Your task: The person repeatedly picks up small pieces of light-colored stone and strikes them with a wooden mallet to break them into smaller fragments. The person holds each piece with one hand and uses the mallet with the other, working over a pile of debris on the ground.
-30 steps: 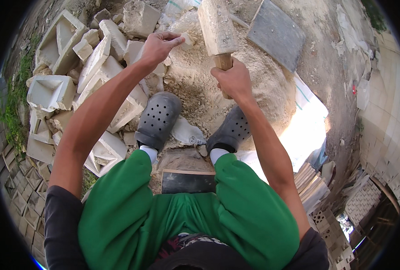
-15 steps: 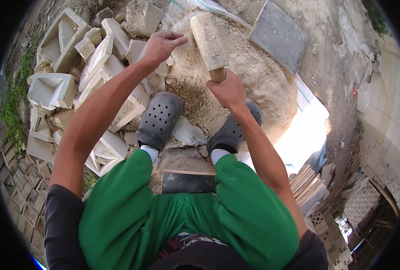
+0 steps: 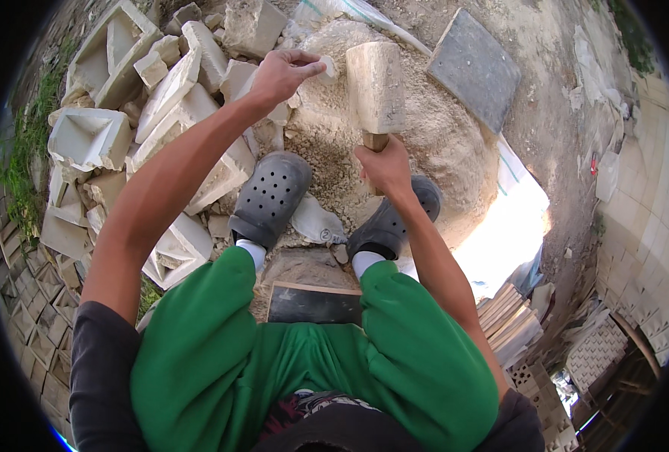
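Observation:
My right hand (image 3: pixel 385 164) is wrapped round the short handle of a wooden mallet (image 3: pixel 376 88), whose thick, dust-coated head points away from me. To the left of the mallet head, my left hand (image 3: pixel 283 75) pinches a small pale chunk of plaster (image 3: pixel 327 70) between thumb and fingertips. Both hands are above a mound of crumbled, cream-coloured powder (image 3: pixel 440 151) that lies beyond my feet. The chunk and the mallet head are apart, with a narrow gap between them.
Broken white plaster moulds (image 3: pixel 89 142) are heaped at the left. A dark square board (image 3: pixel 475 69) lies at the mound's far right, over a white woven sheet (image 3: pixel 519 203). My grey clogs (image 3: pixel 270 194) stand at the near edge. Stacked thin slats (image 3: pixel 507 316) are at the lower right.
The mallet has shifted right and its head now stands more upright in view. My left hand has moved slightly right, and the chunk in its fingers shows more clearly.

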Demonstrator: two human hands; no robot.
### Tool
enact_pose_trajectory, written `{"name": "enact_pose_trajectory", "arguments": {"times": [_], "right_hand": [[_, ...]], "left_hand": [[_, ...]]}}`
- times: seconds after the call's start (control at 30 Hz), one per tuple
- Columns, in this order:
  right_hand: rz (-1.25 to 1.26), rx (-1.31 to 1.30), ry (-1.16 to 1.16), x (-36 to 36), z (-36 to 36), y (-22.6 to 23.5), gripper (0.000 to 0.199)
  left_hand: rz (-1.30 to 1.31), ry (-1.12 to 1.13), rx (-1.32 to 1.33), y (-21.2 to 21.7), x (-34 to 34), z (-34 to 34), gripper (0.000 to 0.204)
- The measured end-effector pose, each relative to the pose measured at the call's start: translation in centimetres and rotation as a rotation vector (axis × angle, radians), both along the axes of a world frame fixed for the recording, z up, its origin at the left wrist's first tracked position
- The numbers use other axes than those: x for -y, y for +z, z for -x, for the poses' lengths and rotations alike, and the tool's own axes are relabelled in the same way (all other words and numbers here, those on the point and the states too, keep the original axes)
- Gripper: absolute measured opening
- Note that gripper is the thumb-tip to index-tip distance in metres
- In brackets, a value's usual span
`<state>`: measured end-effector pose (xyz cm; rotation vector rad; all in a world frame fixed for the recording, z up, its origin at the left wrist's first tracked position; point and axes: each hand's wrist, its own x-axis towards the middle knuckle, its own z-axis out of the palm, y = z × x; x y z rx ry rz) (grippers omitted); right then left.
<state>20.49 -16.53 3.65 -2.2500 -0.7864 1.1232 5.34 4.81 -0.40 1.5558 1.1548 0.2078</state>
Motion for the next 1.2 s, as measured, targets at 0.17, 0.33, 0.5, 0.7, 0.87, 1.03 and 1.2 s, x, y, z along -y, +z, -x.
{"name": "enact_pose_trajectory", "arguments": {"times": [0.17,0.33,0.5,0.7,0.87,1.03,1.2], "right_hand": [[0.012,-0.040,-0.027,-2.0,-1.4,4.8,0.037],[-0.204,0.052,0.032,-2.7,-1.6,5.7,0.043],[-0.049,0.119,0.141,-1.2,-0.6,0.4,0.047],[0.041,-0.127,0.005,-0.3,-0.9,0.8,0.046],[-0.034,-0.180,-0.206,0.5,-2.4,1.8,0.036],[-0.079,-0.130,-0.205,0.5,-3.4,2.8,0.035],[-0.108,-0.112,-0.119,1.8,-2.0,1.9,0.039]], "left_hand": [[-0.328,-0.217,0.004,-0.1,-0.5,0.1,0.047],[-0.495,-0.413,-0.027,-0.1,-1.0,1.1,0.048],[-0.479,-0.423,0.027,0.4,-0.5,2.2,0.047],[-0.378,-0.355,0.080,0.3,1.1,3.1,0.044],[-0.425,-0.301,0.045,2.0,1.5,1.3,0.039],[-0.586,-0.315,0.048,0.1,1.2,0.5,0.035],[-0.480,-0.236,0.212,-0.8,1.7,0.8,0.034]]}}
